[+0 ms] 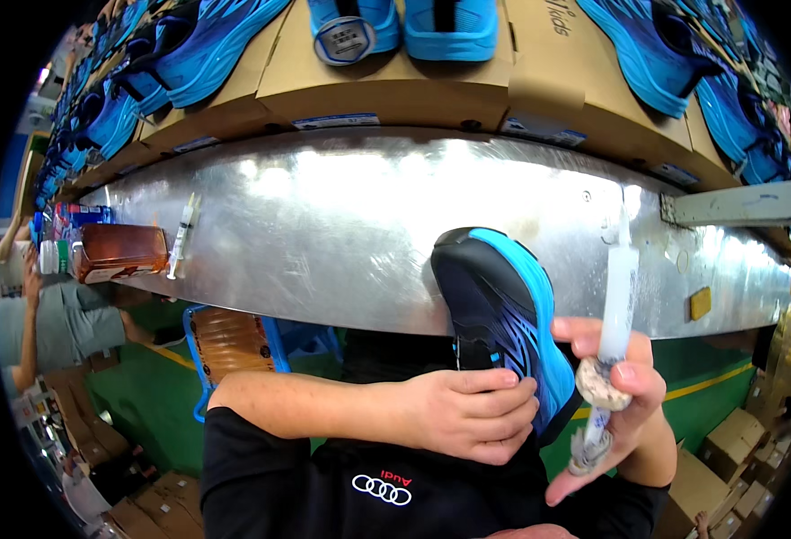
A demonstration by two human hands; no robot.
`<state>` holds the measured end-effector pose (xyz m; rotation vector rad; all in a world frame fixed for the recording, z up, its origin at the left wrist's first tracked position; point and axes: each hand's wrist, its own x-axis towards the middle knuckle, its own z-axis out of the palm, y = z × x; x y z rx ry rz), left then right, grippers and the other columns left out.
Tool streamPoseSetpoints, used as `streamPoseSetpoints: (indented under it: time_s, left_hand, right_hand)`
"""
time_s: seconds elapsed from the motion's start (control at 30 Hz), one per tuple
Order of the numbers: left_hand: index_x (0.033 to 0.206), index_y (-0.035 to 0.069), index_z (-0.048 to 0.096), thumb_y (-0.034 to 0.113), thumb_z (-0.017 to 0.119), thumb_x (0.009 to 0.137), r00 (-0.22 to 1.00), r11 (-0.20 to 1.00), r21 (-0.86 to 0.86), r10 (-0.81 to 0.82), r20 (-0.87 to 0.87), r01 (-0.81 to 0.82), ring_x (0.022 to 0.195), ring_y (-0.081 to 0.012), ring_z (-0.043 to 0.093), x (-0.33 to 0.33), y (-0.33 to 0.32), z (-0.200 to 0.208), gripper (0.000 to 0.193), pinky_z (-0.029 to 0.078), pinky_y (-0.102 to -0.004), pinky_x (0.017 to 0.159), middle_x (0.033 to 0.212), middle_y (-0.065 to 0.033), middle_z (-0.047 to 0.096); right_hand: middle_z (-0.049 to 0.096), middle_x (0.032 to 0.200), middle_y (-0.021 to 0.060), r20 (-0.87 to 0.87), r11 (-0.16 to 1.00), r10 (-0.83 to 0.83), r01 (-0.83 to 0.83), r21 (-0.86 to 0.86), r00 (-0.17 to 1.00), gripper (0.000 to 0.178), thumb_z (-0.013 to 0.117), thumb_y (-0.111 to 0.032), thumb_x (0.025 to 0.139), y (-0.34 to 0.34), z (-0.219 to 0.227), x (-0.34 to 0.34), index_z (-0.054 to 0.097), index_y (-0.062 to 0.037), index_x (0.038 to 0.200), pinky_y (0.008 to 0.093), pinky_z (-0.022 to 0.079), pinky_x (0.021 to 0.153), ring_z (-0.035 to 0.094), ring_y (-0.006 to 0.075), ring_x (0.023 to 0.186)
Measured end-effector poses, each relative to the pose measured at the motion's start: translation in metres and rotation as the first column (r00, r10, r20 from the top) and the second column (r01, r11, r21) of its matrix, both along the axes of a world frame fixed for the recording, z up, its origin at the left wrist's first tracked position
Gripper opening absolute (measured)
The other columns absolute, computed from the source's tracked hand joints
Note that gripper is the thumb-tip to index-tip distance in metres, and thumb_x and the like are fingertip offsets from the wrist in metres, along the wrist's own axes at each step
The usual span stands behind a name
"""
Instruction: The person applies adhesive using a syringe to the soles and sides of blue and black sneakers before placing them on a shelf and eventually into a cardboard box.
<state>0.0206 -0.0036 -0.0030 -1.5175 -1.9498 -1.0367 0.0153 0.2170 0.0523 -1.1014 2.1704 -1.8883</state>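
A dark blue and black sports shoe (494, 292) with a bright blue sole edge lies at the near edge of the metal table, its toe pointing away from me. My left hand (472, 415) is closed on the heel end of the shoe, fingers curled over its upper. Just right of the shoe, my right hand (642, 391) grips a large syringe (620, 292) filled with whitish liquid. Its thin tip points away from me, and a lumpy wrap surrounds the barrel's lower end. The syringe tip is apart from the shoe.
A second, thinner syringe (181, 235) lies on the metal table (323, 234) beside an amber bottle (121, 251). Cardboard boxes (386, 103) carrying several blue shoes line the far side. A metal bar (746, 204) and a small yellow block (701, 304) are right; a stool (234, 346) and a person (63, 323) are left.
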Motion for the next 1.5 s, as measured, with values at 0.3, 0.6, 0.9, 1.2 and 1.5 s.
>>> streamPoseSetpoints:
  time_s: [0.3,0.6,0.9,1.2,1.5]
  left_hand:
    - [0.090,0.007,0.054,0.014,0.059,0.077,0.993,0.982,0.185,-0.054,0.108,0.033,0.104,-0.0249,0.061,0.011,0.001,-0.023,0.015,0.045,-0.0358,0.100,0.103,-0.0101,0.062]
    - [0.093,0.008,0.057,0.016,0.059,0.076,1.000,0.989,0.145,0.002,0.021,-0.005,0.103,-0.0239,0.061,0.010,-0.001,-0.023,0.019,0.044,-0.0356,0.102,0.105,-0.0080,0.061]
    - [0.097,0.005,0.057,0.014,0.060,0.077,0.999,0.996,-0.078,-0.037,0.010,0.038,0.104,-0.0274,0.060,-0.010,-0.011,0.020,0.022,0.046,-0.0373,0.097,0.105,-0.0112,0.062]
    - [0.105,0.009,0.062,0.015,0.061,0.079,0.916,0.935,-0.298,0.063,-0.395,-0.193,0.109,-0.0320,0.058,-0.114,0.044,0.155,0.026,0.049,-0.0436,0.095,0.111,-0.0113,0.062]
    - [0.125,0.016,0.057,-0.012,0.057,0.065,0.925,0.647,-0.680,0.359,-0.127,-0.345,0.121,-0.0356,0.050,-0.297,0.107,0.137,0.066,0.047,-0.0381,0.097,0.138,-0.0128,0.047]
  right_hand:
    - [0.045,0.128,0.0285,-0.111,0.986,0.129,-0.116,0.118,0.985,0.094,0.084,-0.049,0.065,-0.038,-0.009,-0.062,0.037,-0.0099,0.136,0.0452,0.047,0.086,0.053,0.0391,0.111]
    - [0.044,0.125,0.0168,-0.112,0.982,0.069,-0.048,0.183,0.991,0.127,0.088,-0.065,0.042,-0.015,-0.014,-0.049,0.023,-0.0184,0.141,0.0475,0.040,0.092,0.052,0.0382,0.112]
    - [0.033,0.129,0.0155,-0.046,0.997,-0.046,0.043,-0.069,0.998,0.133,0.088,-0.060,0.049,0.032,-0.041,-0.011,0.011,-0.0055,0.142,0.0472,0.038,0.098,0.048,0.0360,0.120]
    - [0.034,0.124,0.0159,-0.055,0.925,-0.344,0.329,-0.189,0.937,0.127,0.090,-0.055,0.051,0.094,-0.077,0.055,0.016,-0.0068,0.142,0.0450,0.038,0.096,0.045,0.0297,0.112]
    - [0.035,0.121,0.0156,-0.019,0.897,-0.364,0.345,-0.277,0.931,0.122,0.091,-0.051,0.052,0.110,-0.091,0.071,0.019,-0.0033,0.139,0.0412,0.037,0.097,0.045,0.0285,0.111]
